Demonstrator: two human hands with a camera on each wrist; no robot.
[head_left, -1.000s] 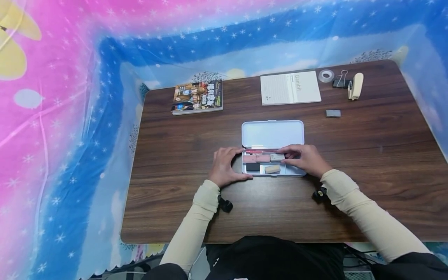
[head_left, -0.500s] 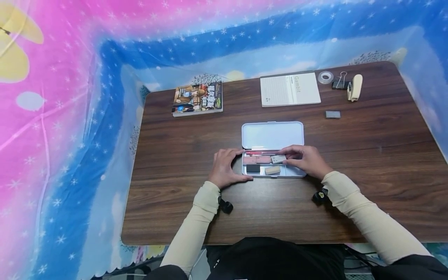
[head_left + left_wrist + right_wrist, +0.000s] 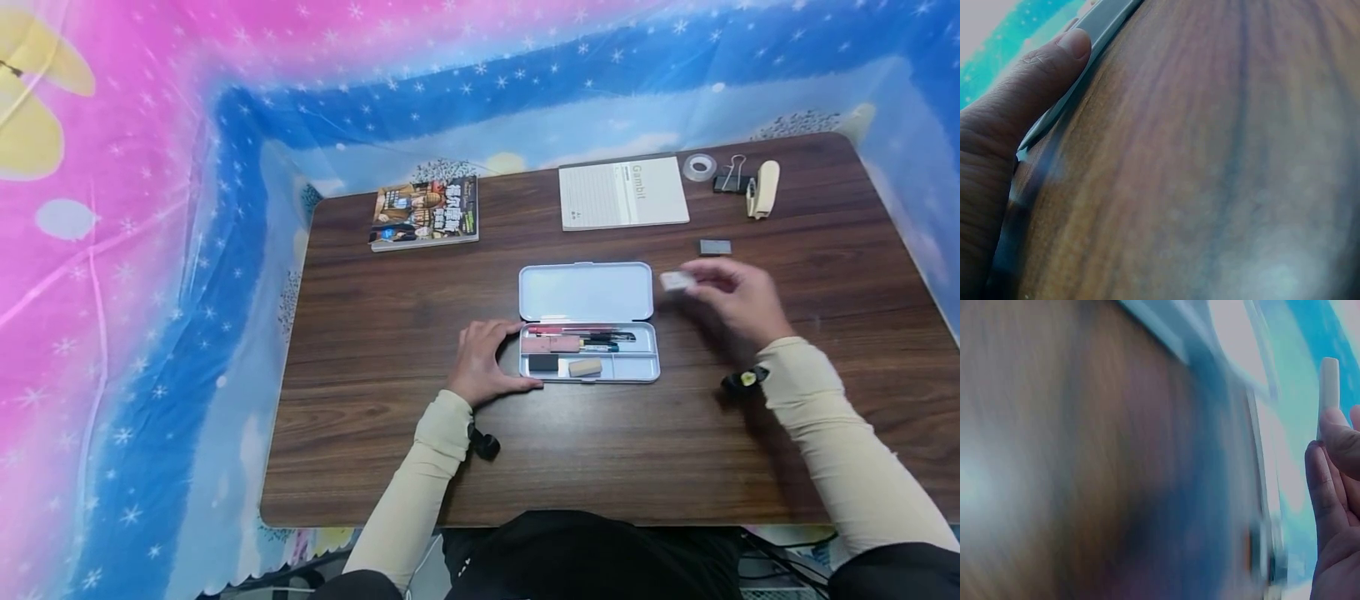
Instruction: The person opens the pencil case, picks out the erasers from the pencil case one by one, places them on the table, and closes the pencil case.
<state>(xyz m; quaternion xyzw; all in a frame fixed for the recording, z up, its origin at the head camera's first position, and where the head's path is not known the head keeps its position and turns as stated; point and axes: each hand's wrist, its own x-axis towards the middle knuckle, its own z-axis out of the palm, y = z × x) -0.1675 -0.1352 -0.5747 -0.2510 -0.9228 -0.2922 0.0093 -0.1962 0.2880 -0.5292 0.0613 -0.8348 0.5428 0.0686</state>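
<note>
A white pencil case (image 3: 636,369) lies with its lid (image 3: 585,292) laid back. My left hand (image 3: 478,362) holds its left end, fingers at the back corner and thumb (image 3: 1075,44) along the front edge. To the right of the lid, my right hand (image 3: 738,296) pinches a small whitish eraser (image 3: 677,282) between thumb and fingertips. The right wrist view shows the same eraser (image 3: 1329,387) edge-on. Pens (image 3: 600,347) and pink blocks (image 3: 551,344) fill the case's rear compartment. In front sit a black block (image 3: 543,362) and a beige block (image 3: 585,367).
A grey block (image 3: 715,247) lies just beyond my right hand. Along the back stand a book (image 3: 423,212), a notepad (image 3: 622,193), a tape roll (image 3: 699,167), a black binder clip (image 3: 733,182) and a cream stapler (image 3: 764,190). A patterned cloth surrounds the table.
My right hand has lifted the whitish eraser out of the case and carried it right and back, uncovering pen ends where it lay. My left hand has stayed at the case.
</note>
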